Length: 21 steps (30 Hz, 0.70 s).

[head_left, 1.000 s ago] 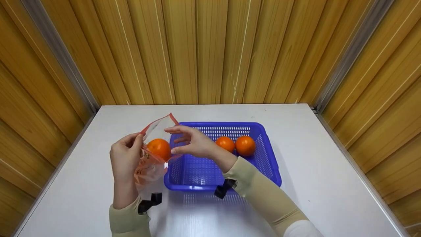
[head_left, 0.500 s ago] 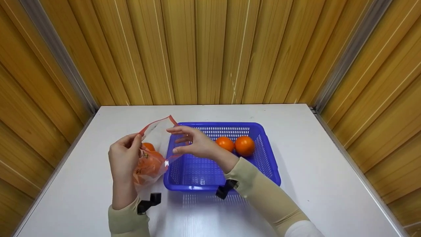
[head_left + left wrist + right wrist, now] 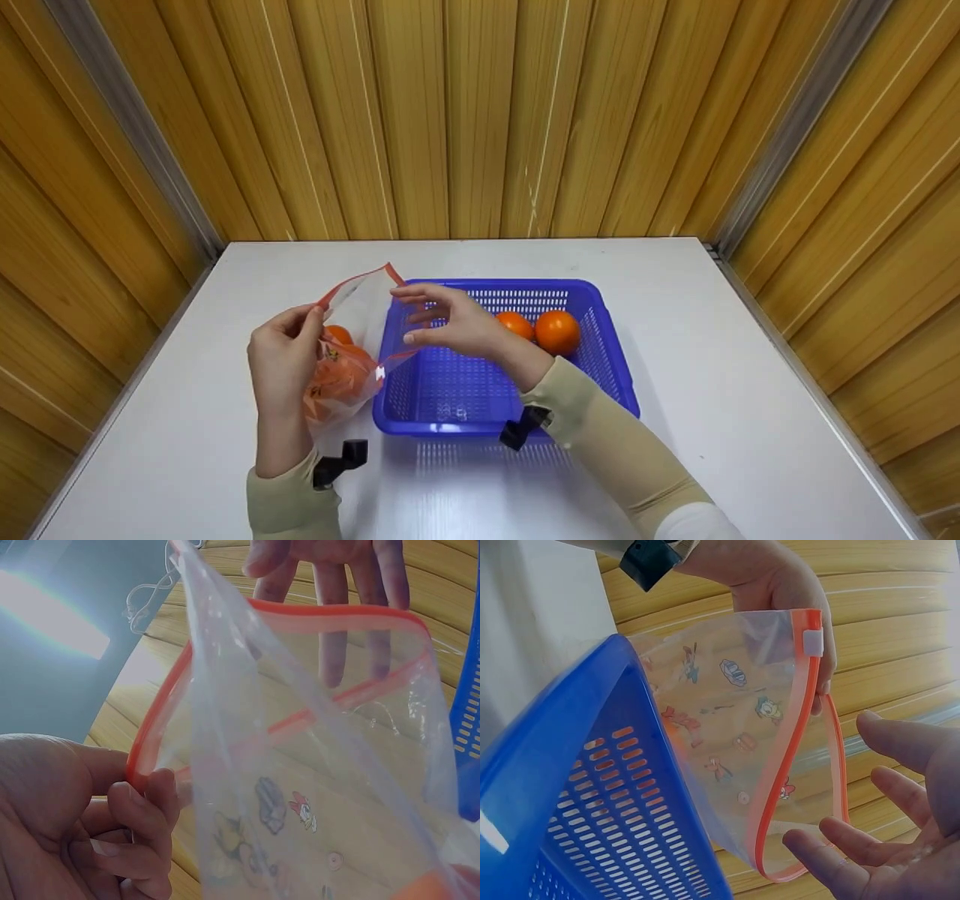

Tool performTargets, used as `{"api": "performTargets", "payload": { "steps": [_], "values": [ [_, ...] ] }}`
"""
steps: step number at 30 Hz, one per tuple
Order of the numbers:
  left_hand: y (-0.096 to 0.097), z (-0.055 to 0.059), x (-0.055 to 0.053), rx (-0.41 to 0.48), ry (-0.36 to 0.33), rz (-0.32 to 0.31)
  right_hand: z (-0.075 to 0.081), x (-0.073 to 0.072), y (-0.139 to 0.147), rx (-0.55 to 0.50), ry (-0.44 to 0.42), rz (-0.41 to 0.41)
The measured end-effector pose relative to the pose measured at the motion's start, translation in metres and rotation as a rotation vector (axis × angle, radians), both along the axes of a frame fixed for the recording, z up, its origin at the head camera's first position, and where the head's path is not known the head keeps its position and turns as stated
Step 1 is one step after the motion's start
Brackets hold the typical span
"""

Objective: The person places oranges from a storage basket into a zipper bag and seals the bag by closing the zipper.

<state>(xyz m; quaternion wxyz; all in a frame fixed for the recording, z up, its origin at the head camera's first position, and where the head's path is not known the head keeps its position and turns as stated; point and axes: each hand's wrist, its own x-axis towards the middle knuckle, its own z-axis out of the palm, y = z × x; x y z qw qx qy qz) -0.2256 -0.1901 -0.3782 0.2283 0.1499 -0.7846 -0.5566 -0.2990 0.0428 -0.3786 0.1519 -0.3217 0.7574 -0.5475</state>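
Note:
My left hand [image 3: 289, 360] pinches the red rim of a clear zip bag [image 3: 727, 690] between thumb and fingers. The bag has small cartoon prints and a white slider, and its mouth gapes wide. Orange fruit [image 3: 341, 375] shows through its lower part, left of the basket. My right hand [image 3: 457, 322] holds nothing; its fingers are spread at the bag's mouth, over the left side of a blue plastic basket [image 3: 506, 429]. In the left wrist view, some fingers of the right hand [image 3: 330, 577] show through the clear plastic.
Two oranges [image 3: 557, 333] sit side by side at the right back of the basket, one partly behind my right wrist. A white table [image 3: 750, 420] lies under everything. Wood-look panels [image 3: 480, 120] rise behind it and at both sides.
The orange at the bag's mouth has dropped down inside the bag. My right hand has drawn back slightly to the right. The left hand keeps its grip in almost the same place.

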Motion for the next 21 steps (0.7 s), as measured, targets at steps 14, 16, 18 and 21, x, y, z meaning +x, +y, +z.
{"api": "performTargets", "payload": {
  "steps": [14, 16, 18, 21],
  "values": [
    [0.000, -0.001, 0.000, -0.005, -0.007, -0.002, 0.006, -0.007, 0.016, -0.005, 0.030, -0.022],
    [0.000, 0.000, 0.000, -0.004, -0.014, -0.002, 0.006, -0.008, 0.018, -0.015, 0.019, -0.026],
    [0.000, 0.000, 0.000, -0.004, -0.018, -0.001, 0.007, -0.008, 0.020, -0.024, 0.001, -0.034],
    [0.000, 0.000, 0.000, -0.004, -0.020, -0.002, 0.008, -0.010, 0.024, -0.021, -0.005, -0.058]
  ]
}}
